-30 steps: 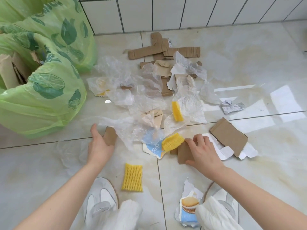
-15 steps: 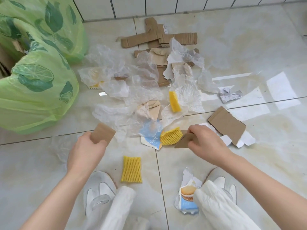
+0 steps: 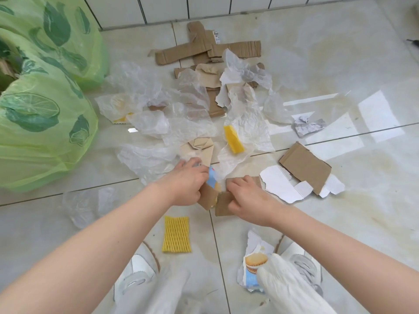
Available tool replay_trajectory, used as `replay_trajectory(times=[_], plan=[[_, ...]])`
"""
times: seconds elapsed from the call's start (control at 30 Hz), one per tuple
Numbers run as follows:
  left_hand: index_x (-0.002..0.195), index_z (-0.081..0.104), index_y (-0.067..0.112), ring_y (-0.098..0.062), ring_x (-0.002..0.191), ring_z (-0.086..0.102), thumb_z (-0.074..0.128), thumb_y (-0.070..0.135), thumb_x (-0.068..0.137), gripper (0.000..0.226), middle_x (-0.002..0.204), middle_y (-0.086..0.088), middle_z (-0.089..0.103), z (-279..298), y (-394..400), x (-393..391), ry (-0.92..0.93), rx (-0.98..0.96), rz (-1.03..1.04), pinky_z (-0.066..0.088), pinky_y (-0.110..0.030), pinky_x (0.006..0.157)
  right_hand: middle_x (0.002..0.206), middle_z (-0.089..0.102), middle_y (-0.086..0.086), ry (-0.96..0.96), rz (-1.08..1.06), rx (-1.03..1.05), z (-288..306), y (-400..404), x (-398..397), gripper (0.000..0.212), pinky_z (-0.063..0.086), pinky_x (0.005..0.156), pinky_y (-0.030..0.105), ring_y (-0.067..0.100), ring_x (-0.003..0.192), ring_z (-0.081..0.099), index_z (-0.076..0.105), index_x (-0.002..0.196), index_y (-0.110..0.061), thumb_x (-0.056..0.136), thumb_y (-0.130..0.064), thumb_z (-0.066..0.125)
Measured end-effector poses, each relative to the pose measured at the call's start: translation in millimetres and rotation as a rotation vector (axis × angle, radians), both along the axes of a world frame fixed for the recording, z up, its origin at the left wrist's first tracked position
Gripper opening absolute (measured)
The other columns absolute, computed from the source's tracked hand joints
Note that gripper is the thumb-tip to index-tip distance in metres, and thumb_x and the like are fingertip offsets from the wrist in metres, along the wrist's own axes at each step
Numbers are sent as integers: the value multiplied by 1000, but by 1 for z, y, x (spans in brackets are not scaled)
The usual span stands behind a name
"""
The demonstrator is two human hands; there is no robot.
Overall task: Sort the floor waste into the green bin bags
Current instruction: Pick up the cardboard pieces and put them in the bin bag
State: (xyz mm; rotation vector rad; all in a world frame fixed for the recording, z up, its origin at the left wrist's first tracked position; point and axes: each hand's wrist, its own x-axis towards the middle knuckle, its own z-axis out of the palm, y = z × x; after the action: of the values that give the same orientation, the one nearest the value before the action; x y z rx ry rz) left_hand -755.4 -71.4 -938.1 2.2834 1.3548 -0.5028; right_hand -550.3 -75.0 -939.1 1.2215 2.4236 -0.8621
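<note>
My left hand (image 3: 184, 184) and my right hand (image 3: 246, 196) meet low over the middle of the floor. The left one grips a small brown cardboard piece (image 3: 207, 197); the right one grips another brown cardboard piece (image 3: 223, 206). The two pieces touch between the hands. A blue-and-white wrapper scrap (image 3: 212, 179) shows just behind the left fingers. Two green leaf-print bin bags (image 3: 45, 123) stand at the left. Scattered waste covers the floor beyond: clear plastic film (image 3: 158, 109), cardboard strips (image 3: 204, 51) and a yellow foam net (image 3: 233, 139).
A yellow foam net sleeve (image 3: 176, 234) lies near my feet, and a biscuit wrapper (image 3: 254, 266) lies by my right shoe. A cardboard flap (image 3: 305, 169) on white paper sits to the right, with a crumpled paper (image 3: 307, 126) beyond. The tiled wall (image 3: 204, 5) closes the back.
Both hands came together at the centre, each bringing its cardboard piece. The left hand moved right from near the plastic film. The yellow net by the wrapper is now hidden.
</note>
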Motion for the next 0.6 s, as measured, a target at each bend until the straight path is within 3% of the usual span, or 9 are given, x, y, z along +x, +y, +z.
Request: replay_trajectory(times=[0.07,0.13,0.3,0.43,0.6], plan=[[104,57,13,-26,123,40,47,13,76,29,115,-2,55,2,-9,-6,-76,110,10,34,-36,98,87,40,1,21,39,-42,-1,-10,3,7,24,72,26,23,85,37,37,82,-16,83,-17,44],[100,55,15,-25,110,48,47,15,77,24,105,-2,57,5,-21,-12,-61,149,60,36,-32,86,86,44,4,22,72,-77,-2,-19,6,8,27,70,28,26,85,42,36,81,-16,82,-16,45],[115,49,21,-23,109,48,44,16,82,34,114,2,56,6,-48,-19,89,17,226,36,-32,77,77,49,4,39,-10,-217,11,-21,13,9,32,56,32,24,72,48,40,76,-12,81,-16,46],[86,37,20,-25,97,52,42,23,81,8,99,0,60,13,-51,-16,134,63,318,28,-33,68,65,49,-5,44,-150,-182,23,-4,22,18,39,57,34,19,66,50,35,67,-23,79,-23,48],[84,38,20,-24,93,50,40,26,86,7,92,1,56,23,-45,4,22,72,240,28,-32,66,76,46,-2,4,-199,-45,20,25,32,19,42,65,36,23,77,48,35,66,-20,78,-24,49]])
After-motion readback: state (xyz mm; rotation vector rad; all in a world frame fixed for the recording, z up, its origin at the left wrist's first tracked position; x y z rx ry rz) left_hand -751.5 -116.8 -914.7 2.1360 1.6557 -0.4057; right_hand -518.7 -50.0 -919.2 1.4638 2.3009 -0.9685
